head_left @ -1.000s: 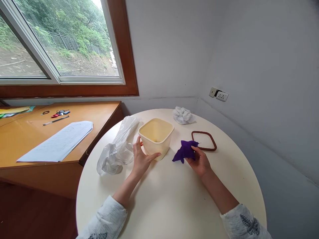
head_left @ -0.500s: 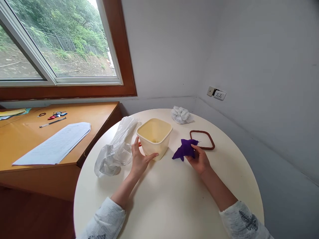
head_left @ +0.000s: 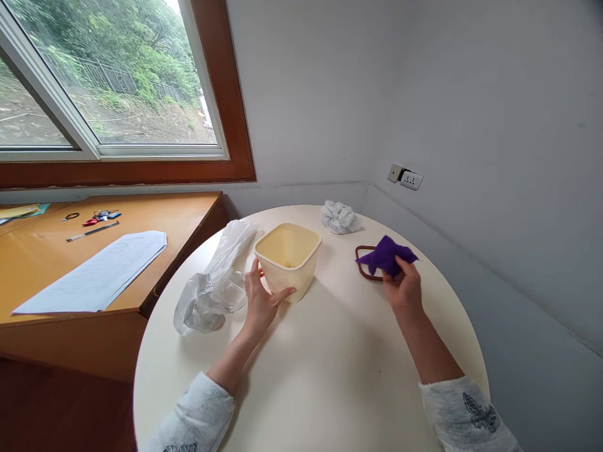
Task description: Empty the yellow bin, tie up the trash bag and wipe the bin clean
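A pale yellow plastic bin (head_left: 288, 276) stands upright on the round white table (head_left: 320, 376). My left hand (head_left: 261, 298) grips its near left side, thumb across the front and fingers round the side. Farther right, my right hand (head_left: 404, 285) pinches a purple cloth (head_left: 387, 256) and holds it over a brown rounded-square ring (head_left: 365, 271). The cloth hides much of that ring. Something small lies at the bottom of the bin, too unclear to name.
Left of the bin lies a crumpled clear plastic bag (head_left: 211, 289); a white crumpled bag (head_left: 339, 216) sits at the back. On the wooden desk (head_left: 188, 232) are papers (head_left: 103, 270), a pen (head_left: 93, 231) and keys (head_left: 103, 216). A wall socket (head_left: 411, 180) is behind.
My right hand has carried the purple cloth right and away from me, from beside the ring to over it. My left hand keeps its hold on the bin. The view has shifted slightly.
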Available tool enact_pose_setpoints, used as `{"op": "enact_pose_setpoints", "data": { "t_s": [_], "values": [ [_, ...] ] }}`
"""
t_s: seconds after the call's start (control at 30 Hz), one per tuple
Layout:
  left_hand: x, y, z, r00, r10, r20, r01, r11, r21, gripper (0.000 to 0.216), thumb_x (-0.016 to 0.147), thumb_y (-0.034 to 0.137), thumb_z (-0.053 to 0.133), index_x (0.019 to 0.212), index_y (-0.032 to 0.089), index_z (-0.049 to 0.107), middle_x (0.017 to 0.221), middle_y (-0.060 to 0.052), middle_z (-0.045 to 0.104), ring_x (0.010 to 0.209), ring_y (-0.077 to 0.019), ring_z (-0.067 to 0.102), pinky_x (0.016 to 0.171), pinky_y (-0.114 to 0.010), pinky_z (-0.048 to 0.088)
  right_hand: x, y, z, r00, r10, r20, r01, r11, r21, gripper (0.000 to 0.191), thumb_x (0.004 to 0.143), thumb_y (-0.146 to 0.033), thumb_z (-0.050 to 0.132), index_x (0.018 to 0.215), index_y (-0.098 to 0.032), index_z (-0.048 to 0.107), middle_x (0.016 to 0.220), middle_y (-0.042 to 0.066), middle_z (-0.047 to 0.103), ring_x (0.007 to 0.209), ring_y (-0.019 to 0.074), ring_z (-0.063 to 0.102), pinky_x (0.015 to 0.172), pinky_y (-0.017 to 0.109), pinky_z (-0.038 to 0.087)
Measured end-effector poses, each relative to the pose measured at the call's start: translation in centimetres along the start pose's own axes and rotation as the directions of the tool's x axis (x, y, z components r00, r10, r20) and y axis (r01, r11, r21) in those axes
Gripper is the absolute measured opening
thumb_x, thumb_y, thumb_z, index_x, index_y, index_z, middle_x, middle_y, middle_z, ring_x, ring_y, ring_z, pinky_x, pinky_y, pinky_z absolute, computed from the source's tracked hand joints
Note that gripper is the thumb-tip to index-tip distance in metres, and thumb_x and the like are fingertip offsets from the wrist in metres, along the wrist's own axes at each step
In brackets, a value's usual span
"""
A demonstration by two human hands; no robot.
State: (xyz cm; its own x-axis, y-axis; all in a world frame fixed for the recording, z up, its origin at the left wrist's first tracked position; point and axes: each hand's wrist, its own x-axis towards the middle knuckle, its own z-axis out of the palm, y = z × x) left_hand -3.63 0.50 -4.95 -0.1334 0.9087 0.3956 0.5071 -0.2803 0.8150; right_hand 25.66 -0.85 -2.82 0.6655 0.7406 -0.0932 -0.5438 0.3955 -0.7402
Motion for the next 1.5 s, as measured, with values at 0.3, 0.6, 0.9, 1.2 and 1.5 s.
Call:
{"op": "enact_pose_setpoints", "data": {
  "t_s": [0.3, 0.6, 0.9, 1.2, 1.5],
  "values": [
    [0.0, -0.5, 0.3, 0.999, 0.048, -0.02, -0.046, 0.995, 0.087, 0.102, 0.06, 0.051, 0.072, 0.14, 0.027, 0.014, 0.113, -0.01, 0.039, 0.109, -0.0298, 0.041, 0.091, -0.051, 0.037, 1.4, 1.7, -2.6, 0.896, -0.232, 0.379, 0.442, 0.558, -0.703, 0.025, 0.07, -0.02, 0.059, 0.093, -0.024, 0.067, 0.09, 0.0, 0.066, 0.09, 0.0179, 0.057, 0.09, 0.035, 0.04],
    [-0.3, -0.2, 0.1, 0.996, 0.066, -0.055, -0.064, 0.997, 0.045, 0.066, 0.075, 0.043, 0.062, 0.131, 0.028, 0.03, 0.11, -0.008, 0.045, 0.104, -0.0256, 0.046, 0.087, -0.045, 0.039, 0.7, 4.5, -2.6, 0.897, -0.048, 0.44, 0.378, 0.6, -0.705, 0.018, 0.058, -0.024, 0.072, 0.076, -0.025, 0.07, 0.095, 0.001, 0.066, 0.102, 0.022, 0.054, 0.102, 0.043, 0.029],
    [-0.3, -0.1, 0.0, 0.974, 0.226, -0.037, -0.221, 0.97, 0.107, 0.017, 0.078, 0.037, 0.057, 0.079, 0.022, 0.052, 0.074, 0.0, 0.05, 0.069, -0.0166, 0.049, 0.066, -0.031, 0.042, 0.8, 4.0, -3.0, 0.867, -0.098, 0.489, 0.471, 0.479, -0.741, 0.021, 0.077, -0.038, 0.057, 0.063, -0.024, 0.065, 0.074, 0.002, 0.064, 0.076, 0.0192, 0.053, 0.083, 0.033, 0.039],
    [-1.5, 0.4, 0.4, 0.883, 0.32, 0.345, -0.357, 0.933, 0.05, 0.019, 0.083, 0.028, 0.05, 0.097, 0.021, 0.06, 0.067, 0.001, 0.059, 0.056, -0.0112, 0.052, 0.058, -0.025, 0.044, 1.3, 4.3, -3.7, 0.836, -0.212, 0.506, 0.547, 0.253, -0.798, 0.016, 0.066, -0.032, 0.067, 0.079, -0.023, 0.063, 0.085, 0.003, 0.061, 0.085, 0.0209, 0.052, 0.089, 0.039, 0.03],
    [-1.6, -0.1, 0.8, 0.846, 0.332, 0.417, -0.374, 0.927, 0.022, 0.041, 0.084, 0.026, 0.051, 0.123, 0.021, 0.045, 0.105, -0.01, 0.061, 0.097, -0.0214, 0.056, 0.085, -0.036, 0.044, 1.1, 4.5, -3.8, 0.808, -0.043, 0.587, 0.563, -0.236, -0.792, 0.022, 0.08, -0.03, 0.049, 0.089, -0.016, 0.065, 0.09, 0.01, 0.063, 0.086, 0.0249, 0.054, 0.081, 0.039, 0.032]
  ]
}}
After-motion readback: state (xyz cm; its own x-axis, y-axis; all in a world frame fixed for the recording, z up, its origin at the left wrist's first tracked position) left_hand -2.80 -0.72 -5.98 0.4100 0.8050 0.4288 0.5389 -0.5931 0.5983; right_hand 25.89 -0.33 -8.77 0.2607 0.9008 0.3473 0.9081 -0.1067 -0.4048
